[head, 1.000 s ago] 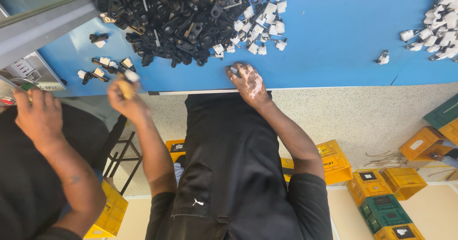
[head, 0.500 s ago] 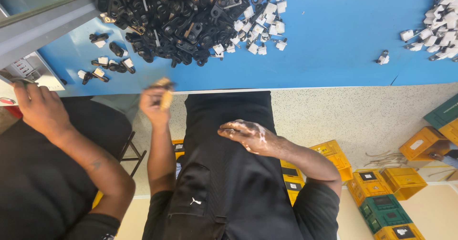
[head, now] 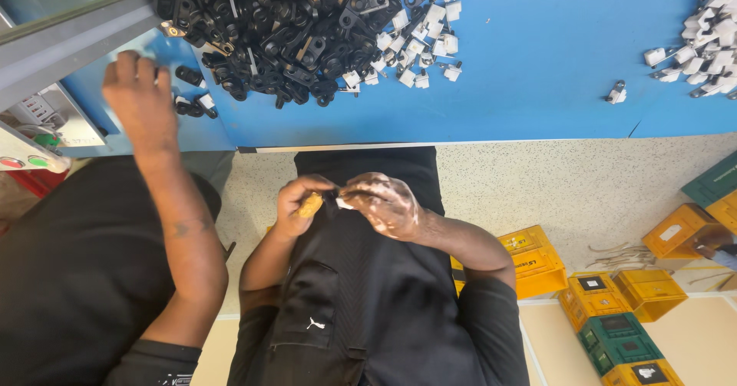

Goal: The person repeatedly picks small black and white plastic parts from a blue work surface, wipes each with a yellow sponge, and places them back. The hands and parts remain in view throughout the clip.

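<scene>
My left hand [head: 299, 199] is closed around a small yellow-brown object [head: 311, 204], held in front of my black shirt, below the table edge. My right hand [head: 382, 201], smeared with something pale, pinches a small white piece [head: 343, 202] right beside it; the fingertips of both hands almost meet. Above them on the blue table [head: 537, 87] lies a big heap of black plastic parts [head: 284, 25] with several white clips [head: 422, 44] along its right side.
A co-worker in black sits at my left, one hand [head: 138, 94] reaching onto the table near a few black-and-white parts [head: 192, 106]. More white clips [head: 706, 41] lie at the far right. Yellow and green crates [head: 622, 309] stand on the floor. A grey machine panel [head: 38, 125] is at left.
Both my hands have pulled back from the table edge to my chest and come together. The co-worker's hand has risen from their lap onto the table.
</scene>
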